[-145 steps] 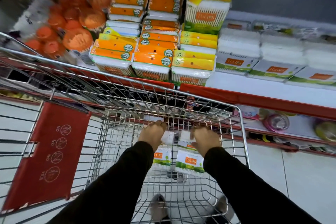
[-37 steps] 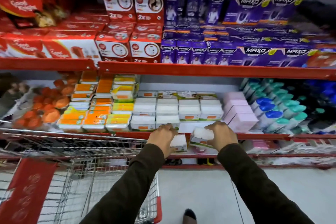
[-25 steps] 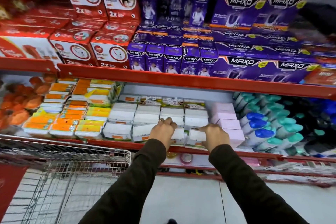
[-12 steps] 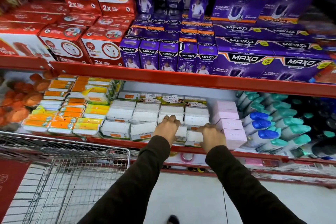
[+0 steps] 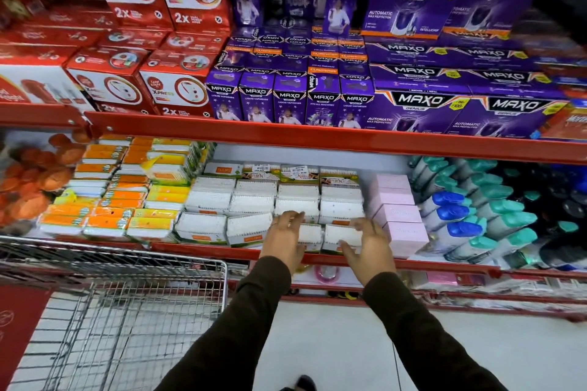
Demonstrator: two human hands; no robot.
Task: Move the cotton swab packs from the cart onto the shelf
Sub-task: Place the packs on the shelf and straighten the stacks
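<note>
Two white cotton swab packs sit side by side at the front edge of the red shelf (image 5: 197, 249): one (image 5: 310, 235) beside my left hand (image 5: 284, 240), the other (image 5: 342, 237) by my right hand (image 5: 370, 246). Both hands hover just in front of the packs with fingers spread, holding nothing. Several more white swab packs (image 5: 251, 203) are stacked in rows behind and to the left. The wire cart (image 5: 133, 311) stands at lower left; its contents are not visible.
Orange and yellow swab packs (image 5: 104, 213) fill the shelf's left part, pink boxes (image 5: 398, 216) and blue and teal capped bottles (image 5: 470, 219) the right. Red and purple boxes (image 5: 317, 95) stand on the shelf above. White floor (image 5: 333, 343) lies below.
My hands carried two packs from the cart up to the shelf, set them at the front edge, and have now opened and drawn slightly back from them.
</note>
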